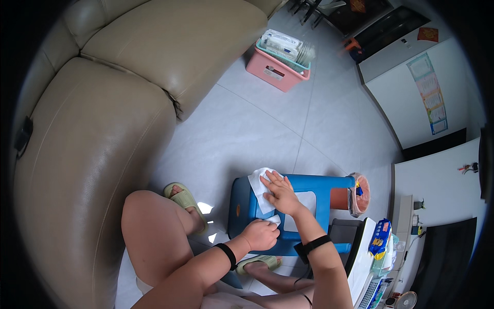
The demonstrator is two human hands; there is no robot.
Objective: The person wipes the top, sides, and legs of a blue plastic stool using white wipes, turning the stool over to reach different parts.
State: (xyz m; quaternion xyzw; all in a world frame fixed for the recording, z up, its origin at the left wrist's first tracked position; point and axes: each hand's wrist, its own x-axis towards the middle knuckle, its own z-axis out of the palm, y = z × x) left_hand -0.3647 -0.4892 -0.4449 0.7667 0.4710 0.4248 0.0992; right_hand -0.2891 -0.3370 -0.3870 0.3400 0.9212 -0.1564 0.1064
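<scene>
A blue plastic stool [316, 188] appears to lie on its side in front of me, with leg-like parts reaching to the right. My right hand [280, 194] rests flat on a white wipe [263, 202], fingers spread, pressing it against the stool's blue surface. The wipe hangs over the edge on the left. Just nearer to me, my left hand [260, 235] is closed around another white piece, a crumpled wipe [274, 220], against the same stool. Its fingertips are partly hidden. Dark bands circle both wrists.
A tan leather sofa [98, 134] fills the left side. On the tiled floor ahead stands a pink bin [278, 74] full of packs. Behind the stool is a lined waste bin [360, 198]. At right, a white table [363, 244] carries a blue packet [381, 237].
</scene>
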